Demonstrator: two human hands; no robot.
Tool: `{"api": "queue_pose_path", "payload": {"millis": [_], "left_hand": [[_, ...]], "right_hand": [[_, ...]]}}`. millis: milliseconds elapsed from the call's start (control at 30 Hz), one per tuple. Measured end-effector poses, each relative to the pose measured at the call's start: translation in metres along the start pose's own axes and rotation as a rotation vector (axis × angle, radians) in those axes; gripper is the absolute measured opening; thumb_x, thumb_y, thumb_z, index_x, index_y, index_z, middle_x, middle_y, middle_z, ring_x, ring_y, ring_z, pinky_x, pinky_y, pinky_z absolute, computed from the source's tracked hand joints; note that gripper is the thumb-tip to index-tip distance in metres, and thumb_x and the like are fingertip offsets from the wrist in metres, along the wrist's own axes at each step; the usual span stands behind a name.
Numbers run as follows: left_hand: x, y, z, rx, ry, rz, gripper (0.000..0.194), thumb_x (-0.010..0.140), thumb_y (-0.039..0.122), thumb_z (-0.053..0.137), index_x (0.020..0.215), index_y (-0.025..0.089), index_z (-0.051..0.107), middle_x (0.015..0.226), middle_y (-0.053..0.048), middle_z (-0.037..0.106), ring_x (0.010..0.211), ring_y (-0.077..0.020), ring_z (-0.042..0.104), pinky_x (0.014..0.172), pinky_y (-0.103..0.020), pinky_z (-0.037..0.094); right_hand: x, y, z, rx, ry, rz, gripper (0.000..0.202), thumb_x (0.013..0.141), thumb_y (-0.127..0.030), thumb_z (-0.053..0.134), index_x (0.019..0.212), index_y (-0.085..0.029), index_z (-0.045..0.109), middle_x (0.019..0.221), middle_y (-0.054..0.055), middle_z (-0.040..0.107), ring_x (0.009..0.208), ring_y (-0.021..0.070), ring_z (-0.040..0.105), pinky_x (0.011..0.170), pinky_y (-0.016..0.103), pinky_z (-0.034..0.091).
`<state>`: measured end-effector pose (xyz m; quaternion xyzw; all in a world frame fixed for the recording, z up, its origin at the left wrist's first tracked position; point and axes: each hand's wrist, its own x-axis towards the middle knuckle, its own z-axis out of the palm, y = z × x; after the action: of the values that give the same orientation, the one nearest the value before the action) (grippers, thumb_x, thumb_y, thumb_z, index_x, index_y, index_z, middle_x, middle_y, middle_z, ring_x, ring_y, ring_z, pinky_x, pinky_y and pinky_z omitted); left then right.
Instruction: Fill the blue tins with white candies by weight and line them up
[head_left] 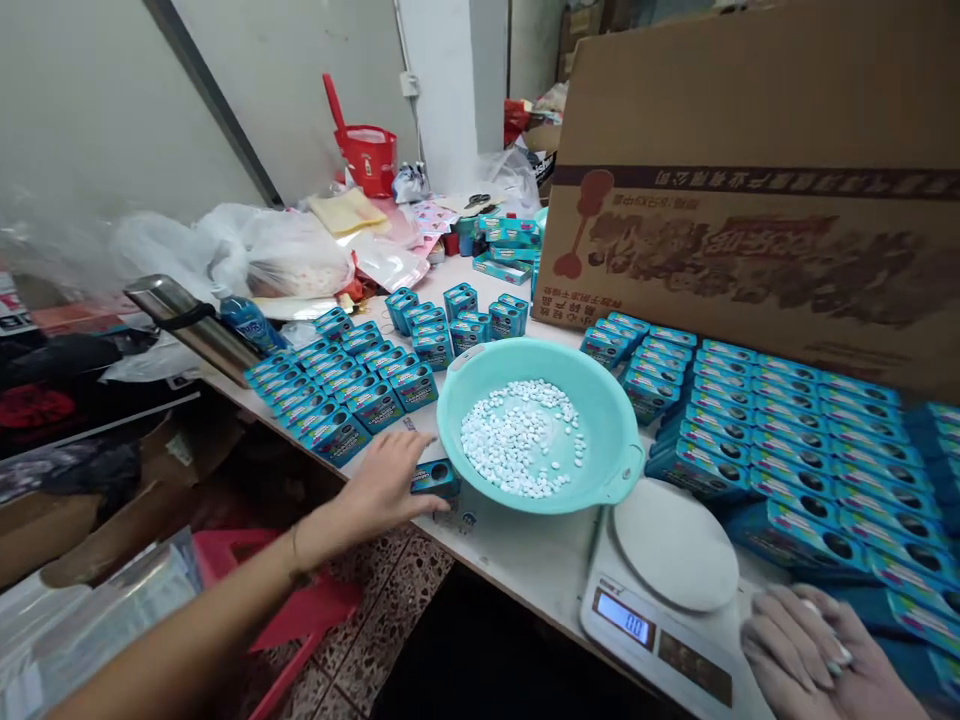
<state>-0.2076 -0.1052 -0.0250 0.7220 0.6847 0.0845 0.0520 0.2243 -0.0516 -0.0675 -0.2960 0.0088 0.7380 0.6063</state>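
Note:
My left hand point(386, 478) reaches to the table's front edge. Its fingers and thumb are spread around a small teal box point(435, 478), and I cannot tell if they touch it. Just right of that box stands a mint-green plastic bowl point(611, 420) with a layer of small white pieces point(514, 435) on its bottom. At the lower right, my right hand point(817, 650) is curled closed, palm partly up, with some white pieces showing between the fingers. It is beside a white kitchen scale point(675, 560), whose plate is bare and whose display reads 0.0.
Rows of teal boxes stand left point(349, 385) and right point(757, 420) of the bowl. A large cardboard carton point(739, 260) rises behind. A steel flask point(195, 325), a blue bottle point(247, 318), plastic bags point(277, 250) and a red basket point(369, 165) are farther left. A red stool point(300, 600) stands below.

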Motion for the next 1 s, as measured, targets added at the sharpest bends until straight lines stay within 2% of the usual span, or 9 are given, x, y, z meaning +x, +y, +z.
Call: {"api": "queue_pose_path", "payload": {"millis": [133, 300, 467, 600, 700, 800, 867, 933, 1000], "left_hand": [[-0.028, 0.009, 0.022, 0.009, 0.006, -0.034, 0.02, 0.082, 0.023, 0.062, 0.102, 0.02, 0.062, 0.095, -0.008, 0.07, 0.094, -0.0277, 0.066, 0.105, -0.055, 0.04], [-0.026, 0.043, -0.019, -0.182, 0.103, 0.208, 0.024, 0.082, 0.026, 0.06, 0.105, 0.029, 0.064, 0.095, -0.005, 0.071, 0.091, -0.0273, 0.066, 0.094, -0.051, 0.049], [0.026, 0.125, -0.031, -0.259, 0.118, 0.492, 0.034, 0.079, 0.028, 0.066, 0.112, 0.031, 0.062, 0.103, -0.005, 0.071, 0.113, -0.0296, 0.061, 0.119, -0.063, 0.017], [0.086, 0.202, 0.001, -0.195, 0.032, 0.626, 0.026, 0.081, 0.029, 0.067, 0.106, 0.024, 0.063, 0.103, -0.008, 0.07, 0.111, -0.0291, 0.06, 0.119, -0.065, 0.014], [0.123, 0.238, 0.034, -0.094, -0.049, 0.665, 0.023, 0.08, 0.026, 0.068, 0.102, 0.021, 0.064, 0.101, -0.009, 0.07, 0.11, -0.0303, 0.06, 0.117, -0.067, 0.016], [0.141, 0.25, 0.052, -0.012, -0.146, 0.649, 0.032, 0.081, 0.025, 0.069, 0.11, 0.016, 0.062, 0.108, -0.013, 0.07, 0.117, -0.0332, 0.057, 0.117, -0.067, 0.014], [0.139, 0.246, 0.049, -0.029, -0.13, 0.622, 0.058, 0.078, 0.028, 0.074, 0.128, 0.011, 0.053, 0.125, -0.019, 0.063, 0.126, -0.0368, 0.052, 0.117, -0.067, 0.016], [0.127, 0.233, 0.035, -0.12, 0.031, 0.589, 0.084, 0.076, 0.034, 0.076, 0.145, 0.011, 0.034, 0.145, -0.022, 0.048, 0.138, -0.0389, 0.04, 0.118, -0.065, 0.019], [0.107, 0.214, 0.018, -0.252, 0.297, 0.509, 0.09, 0.08, 0.041, 0.073, 0.151, 0.018, 0.022, 0.154, -0.019, 0.037, 0.144, -0.0372, 0.032, 0.119, -0.062, 0.022]], "right_hand": [[-0.013, 0.01, 0.029, 0.043, 0.025, 0.017, 0.034, 0.078, 0.009, 0.046, 0.076, -0.023, 0.035, 0.058, -0.008, 0.043, 0.039, 0.0067, 0.039, 0.038, 0.016, 0.035], [-0.027, 0.005, 0.004, 0.07, 0.024, -0.072, 0.037, 0.069, 0.007, 0.054, 0.075, -0.023, 0.032, 0.065, -0.008, 0.046, 0.042, 0.0042, 0.04, 0.041, 0.014, 0.034], [-0.038, 0.001, -0.027, 0.066, -0.017, -0.156, 0.039, 0.067, 0.0, 0.063, 0.071, -0.021, 0.031, 0.069, -0.007, 0.046, 0.047, 0.0035, 0.041, 0.044, 0.014, 0.036], [-0.05, -0.008, -0.045, 0.031, -0.044, -0.241, 0.029, 0.074, -0.008, 0.069, 0.077, -0.02, 0.042, 0.063, -0.009, 0.039, 0.046, 0.005, 0.039, 0.042, 0.014, 0.033], [-0.061, -0.016, -0.057, 0.055, -0.019, -0.273, 0.025, 0.077, -0.008, 0.07, 0.08, -0.018, 0.047, 0.059, -0.01, 0.037, 0.043, 0.005, 0.036, 0.039, 0.015, 0.032], [-0.067, -0.022, -0.066, 0.091, 0.023, -0.274, 0.023, 0.078, -0.007, 0.068, 0.08, -0.018, 0.049, 0.058, -0.01, 0.037, 0.041, 0.0044, 0.035, 0.038, 0.014, 0.031], [-0.067, -0.025, -0.068, 0.102, 0.041, -0.27, 0.023, 0.076, -0.005, 0.069, 0.082, -0.017, 0.05, 0.058, -0.01, 0.038, 0.042, 0.0042, 0.035, 0.039, 0.013, 0.032], [-0.063, -0.026, -0.067, 0.101, 0.074, -0.293, 0.026, 0.072, -0.004, 0.07, 0.085, -0.017, 0.052, 0.062, -0.009, 0.043, 0.048, 0.0051, 0.042, 0.044, 0.014, 0.039], [-0.058, -0.026, -0.065, 0.076, 0.133, -0.341, 0.028, 0.069, -0.007, 0.07, 0.089, -0.018, 0.054, 0.07, -0.006, 0.051, 0.059, 0.0081, 0.051, 0.054, 0.019, 0.049]]}}
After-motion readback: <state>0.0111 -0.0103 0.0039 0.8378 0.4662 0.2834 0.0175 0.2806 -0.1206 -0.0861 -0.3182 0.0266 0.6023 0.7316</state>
